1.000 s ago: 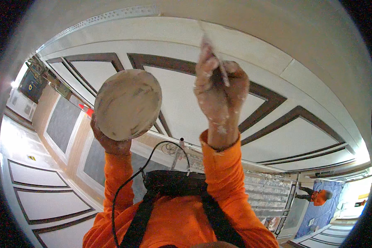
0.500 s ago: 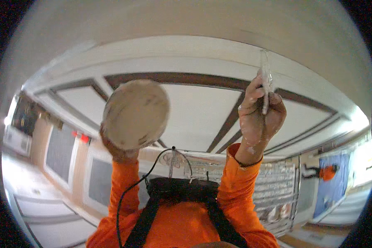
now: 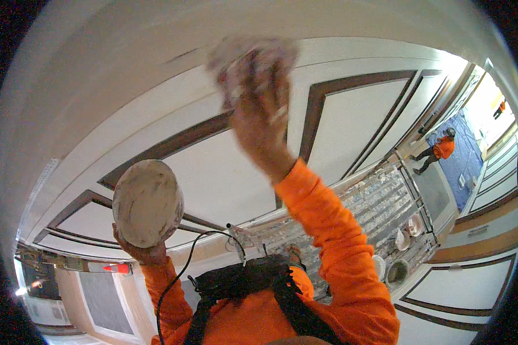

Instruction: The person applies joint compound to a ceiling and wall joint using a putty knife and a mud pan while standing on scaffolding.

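Observation:
My left hand (image 3: 135, 247) is closed under a round disc (image 3: 148, 204) coated with beige plaster, held up at centre left. My right hand (image 3: 259, 112) is raised high at the centre, fingers bent against or very near the pale curved upper surface (image 3: 155, 52); motion blurs the fingertips, and what they hold cannot be made out. Behind both hands is a white wall (image 3: 218, 175) with dark brown panel mouldings. A perforated pale strip (image 3: 37, 192) runs along the left edge of the upper surface. A black bag (image 3: 236, 276) with a cable sits at my chest.
Below right is a plaster-spattered slatted platform (image 3: 374, 213) with rails and several buckets (image 3: 397, 273). Beyond it, a person (image 3: 443, 148) in orange and a dark helmet is by a blue sheet (image 3: 463, 172), another farther off (image 3: 501, 108). A red cone (image 3: 116, 268) is at lower left.
My right hand has swung left and turned, its blade no longer distinguishable. The left hand with the disc has moved left and down. The view has turned, bringing more platform into sight.

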Action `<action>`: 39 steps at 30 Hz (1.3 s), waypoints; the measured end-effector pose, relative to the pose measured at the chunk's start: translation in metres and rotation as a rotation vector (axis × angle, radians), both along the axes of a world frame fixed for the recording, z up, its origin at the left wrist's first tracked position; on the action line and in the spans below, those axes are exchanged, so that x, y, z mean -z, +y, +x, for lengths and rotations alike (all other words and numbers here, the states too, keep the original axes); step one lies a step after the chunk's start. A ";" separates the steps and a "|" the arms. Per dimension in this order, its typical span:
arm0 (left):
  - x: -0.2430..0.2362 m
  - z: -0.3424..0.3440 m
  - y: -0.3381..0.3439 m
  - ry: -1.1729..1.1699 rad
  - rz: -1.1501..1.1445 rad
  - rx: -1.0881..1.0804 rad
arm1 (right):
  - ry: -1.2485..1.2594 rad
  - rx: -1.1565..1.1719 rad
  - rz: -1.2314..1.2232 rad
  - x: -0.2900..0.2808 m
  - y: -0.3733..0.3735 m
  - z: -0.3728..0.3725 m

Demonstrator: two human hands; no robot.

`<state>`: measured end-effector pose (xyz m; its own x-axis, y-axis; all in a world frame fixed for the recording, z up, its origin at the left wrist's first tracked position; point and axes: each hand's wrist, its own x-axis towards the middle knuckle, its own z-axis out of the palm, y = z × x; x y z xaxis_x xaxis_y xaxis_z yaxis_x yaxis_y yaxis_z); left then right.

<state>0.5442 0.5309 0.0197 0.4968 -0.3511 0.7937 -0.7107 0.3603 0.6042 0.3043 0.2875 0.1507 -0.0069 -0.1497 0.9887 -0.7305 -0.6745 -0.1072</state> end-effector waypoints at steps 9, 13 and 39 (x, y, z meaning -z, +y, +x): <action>-0.020 -0.016 -0.005 0.726 -0.159 0.221 | -0.499 -0.043 0.149 -0.032 -0.002 -0.117; -0.019 -0.014 -0.009 0.890 -0.155 0.240 | -0.203 0.242 0.369 -0.073 -0.013 -0.139; -0.005 -0.062 -0.061 0.451 0.007 0.325 | -1.263 -1.196 0.743 0.066 0.020 -0.224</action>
<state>0.4825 0.4697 0.0250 0.6522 -0.5470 0.5249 -0.2343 0.5130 0.8258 0.0799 0.3074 0.0847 -0.1612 -0.9600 0.2289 0.7522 -0.2697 -0.6012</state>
